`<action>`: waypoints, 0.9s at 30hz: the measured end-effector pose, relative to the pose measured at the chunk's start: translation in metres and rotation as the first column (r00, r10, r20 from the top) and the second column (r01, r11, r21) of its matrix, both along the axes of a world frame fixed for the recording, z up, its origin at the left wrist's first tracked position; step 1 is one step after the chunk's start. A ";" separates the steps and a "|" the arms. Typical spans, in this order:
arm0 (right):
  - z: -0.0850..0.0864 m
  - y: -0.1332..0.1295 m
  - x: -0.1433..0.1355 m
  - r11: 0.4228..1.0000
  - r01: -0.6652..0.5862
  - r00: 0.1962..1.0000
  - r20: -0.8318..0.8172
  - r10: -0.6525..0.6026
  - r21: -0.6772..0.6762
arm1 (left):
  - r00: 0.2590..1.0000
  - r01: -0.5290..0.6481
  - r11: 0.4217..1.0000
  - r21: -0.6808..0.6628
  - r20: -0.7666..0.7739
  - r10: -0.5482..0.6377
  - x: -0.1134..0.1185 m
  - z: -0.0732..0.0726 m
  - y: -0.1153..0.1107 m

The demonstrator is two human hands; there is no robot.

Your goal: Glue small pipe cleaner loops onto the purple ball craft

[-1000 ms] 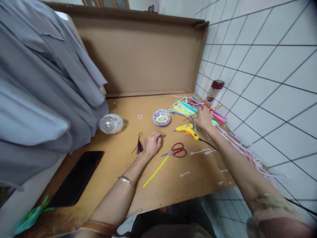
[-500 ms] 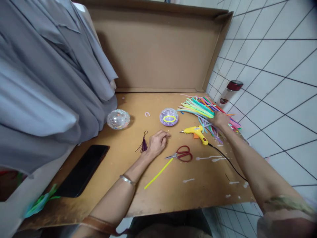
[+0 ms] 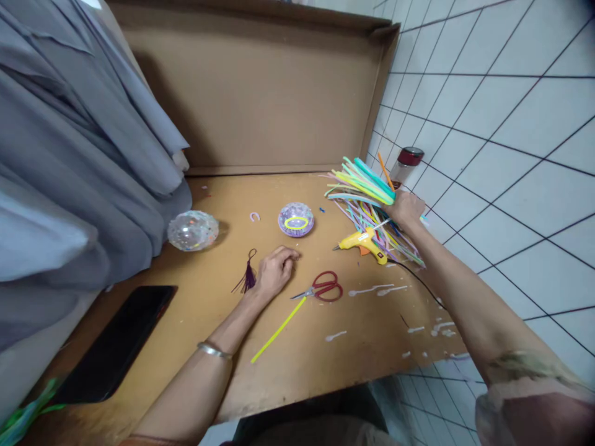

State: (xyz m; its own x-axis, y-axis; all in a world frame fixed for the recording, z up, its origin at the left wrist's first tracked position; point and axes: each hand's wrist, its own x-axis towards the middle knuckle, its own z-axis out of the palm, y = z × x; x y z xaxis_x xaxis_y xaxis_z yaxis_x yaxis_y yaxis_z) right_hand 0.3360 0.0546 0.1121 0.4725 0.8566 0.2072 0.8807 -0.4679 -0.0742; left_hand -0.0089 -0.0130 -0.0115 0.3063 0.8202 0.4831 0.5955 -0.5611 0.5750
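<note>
Left forearm [image 3: 204, 378] slants up and inward from the bottom edge, wrist [image 3: 255, 302] about straight. Left hand [image 3: 274, 272]: back up, fingers [image 3: 287, 254] loosely curled in. Right forearm [image 3: 449, 275] reaches farther out, coming in from lower right. Right hand [image 3: 406, 208]: closed, fingertips mostly hidden from view.

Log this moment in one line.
left hand: on table, beside tassel; right hand: grips colored strips; scissors: on table

I see a flat black slab [image 3: 118, 344], probably a phone, near draped grey fabric [image 3: 88, 167]; a clear, dark-red-capped bottle [image 3: 406, 166] stands by the white-tiled wall [image 3: 493, 111].
</note>
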 end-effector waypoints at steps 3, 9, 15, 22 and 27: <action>-0.016 -0.005 -0.001 0.990 -0.003 1.000 0.027 0.007 -0.141 | 1.000 0.007 1.000 0.008 0.001 -0.007 0.000 0.001 0.000; -0.028 -0.011 -0.005 0.883 -0.140 0.990 -0.044 0.134 -0.448 | 1.000 0.016 0.999 0.042 0.015 -0.016 -0.001 -0.003 0.002; -0.015 0.005 0.023 0.965 -0.094 0.991 -0.118 0.066 -0.245 | 0.999 0.030 0.999 0.044 0.024 -0.031 -0.001 -0.004 0.002; -0.037 0.027 0.051 0.968 0.050 0.986 -0.143 -0.087 -0.245 | 0.999 0.021 0.999 0.038 0.023 -0.022 -0.001 -0.002 0.002; -0.044 0.029 0.051 0.961 -0.111 0.990 -0.108 0.086 -0.252 | 0.999 0.024 0.999 0.047 0.042 -0.026 0.000 -0.001 0.002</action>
